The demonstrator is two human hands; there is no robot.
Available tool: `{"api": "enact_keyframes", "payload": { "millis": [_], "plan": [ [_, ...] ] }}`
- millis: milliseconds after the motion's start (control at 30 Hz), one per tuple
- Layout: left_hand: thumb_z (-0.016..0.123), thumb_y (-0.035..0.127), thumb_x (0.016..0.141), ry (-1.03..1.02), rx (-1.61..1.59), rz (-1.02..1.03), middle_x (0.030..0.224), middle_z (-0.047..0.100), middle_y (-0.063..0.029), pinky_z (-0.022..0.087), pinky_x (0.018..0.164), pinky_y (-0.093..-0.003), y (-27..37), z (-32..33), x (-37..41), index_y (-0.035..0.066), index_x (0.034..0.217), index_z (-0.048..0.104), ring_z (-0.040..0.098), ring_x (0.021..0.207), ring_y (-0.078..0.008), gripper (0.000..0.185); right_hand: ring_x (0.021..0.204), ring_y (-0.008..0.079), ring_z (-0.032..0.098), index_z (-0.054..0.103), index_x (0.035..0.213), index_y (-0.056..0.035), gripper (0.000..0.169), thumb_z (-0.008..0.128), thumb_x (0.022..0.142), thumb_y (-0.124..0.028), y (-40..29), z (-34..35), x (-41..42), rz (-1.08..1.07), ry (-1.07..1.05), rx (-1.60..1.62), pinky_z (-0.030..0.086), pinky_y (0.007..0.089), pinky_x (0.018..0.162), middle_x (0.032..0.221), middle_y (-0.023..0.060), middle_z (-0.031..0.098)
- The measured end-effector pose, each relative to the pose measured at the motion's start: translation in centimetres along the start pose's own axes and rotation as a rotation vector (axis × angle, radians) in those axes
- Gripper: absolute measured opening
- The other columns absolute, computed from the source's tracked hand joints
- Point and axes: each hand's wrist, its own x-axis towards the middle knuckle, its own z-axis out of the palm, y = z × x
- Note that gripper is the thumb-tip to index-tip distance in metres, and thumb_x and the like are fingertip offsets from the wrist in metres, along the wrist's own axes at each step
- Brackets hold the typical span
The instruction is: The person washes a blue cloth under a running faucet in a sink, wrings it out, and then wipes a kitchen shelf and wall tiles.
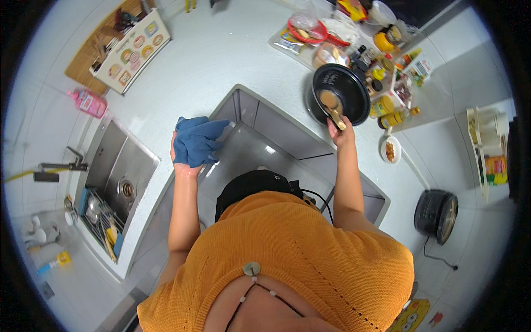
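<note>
A crumpled blue cloth [197,141] is in my left hand [186,168], raised near the counter's inner edge to the right of the sink; the cloth hides most of the fingers. At the right, my right hand [343,132] grips the near rim of a black rice cooker inner pot [352,93], together with what looks like a wooden spoon or paddle [335,118] lying over that rim. The pot tilts towards me on the counter, and its dark inside shows a brownish round patch.
A steel sink [120,166] with a faucet [74,166] lies left, pink soap bottle [90,103] behind it. Bottles, bags and a food tray [290,52] crowd the back right. A small white bowl [391,150] and a rice cooker [435,216] stand right.
</note>
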Motion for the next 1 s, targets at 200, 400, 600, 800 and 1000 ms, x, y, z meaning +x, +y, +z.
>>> {"api": "enact_keyframes", "payload": {
  "millis": [200,400,600,800,1000],
  "plan": [
    [0.031,0.038,0.094,-0.028,-0.044,0.063,0.127,0.047,-0.0182,0.033,0.101,-0.0459,1.7,-0.1,-2.1,0.004,0.122,0.046,0.045,0.115,-0.0345,0.046,0.075,0.0329,0.062,0.052,0.093,0.0054,0.021,0.048,0.075,-0.005,-1.3,0.1,2.2,-0.035,0.057,-0.108,0.058,0.0359,0.056,0.089,0.0185,0.060],
    [0.031,0.037,0.094,0.039,0.030,0.183,0.127,0.046,-0.0181,0.032,0.102,-0.0467,4.9,-0.9,-4.2,0.005,0.123,0.045,0.045,0.115,-0.0351,0.046,0.086,0.0285,0.059,0.015,0.133,-0.0181,0.076,0.051,0.068,-0.001,0.8,7.5,-1.2,-0.270,0.017,-0.594,0.054,0.0297,0.040,0.114,0.0169,0.047],
    [0.032,0.038,0.093,0.032,0.025,0.243,0.133,0.038,-0.0217,0.031,0.102,-0.0470,7.6,-4.1,-4.3,0.002,0.130,0.036,0.040,0.119,-0.0376,0.052,0.082,0.0264,0.061,0.020,0.132,-0.0163,0.072,0.049,0.068,0.004,4.4,15.6,-4.3,-0.291,-0.150,-0.672,0.056,0.0320,0.046,0.110,0.0166,0.050],
    [0.028,0.038,0.094,0.060,-0.036,0.223,0.131,0.042,-0.0207,0.031,0.102,-0.0479,9.7,-5.7,-2.7,0.004,0.128,0.040,0.042,0.117,-0.0366,0.049,0.062,0.0205,0.062,0.037,0.120,-0.0030,0.048,0.051,0.074,-0.002,7.7,21.4,-3.5,-0.080,-0.361,-0.717,0.056,0.0285,0.044,0.089,0.0144,0.059],
    [0.024,0.038,0.095,0.123,0.012,0.309,0.131,0.042,-0.0204,0.030,0.102,-0.0478,11.1,-5.0,-0.8,0.004,0.129,0.040,0.041,0.118,-0.0366,0.051,0.056,0.0199,0.062,0.042,0.110,0.0043,0.036,0.052,0.076,-0.004,11.1,29.1,0.7,0.140,-0.520,-0.725,0.056,0.0291,0.046,0.083,0.0141,0.060]
  ]
}}
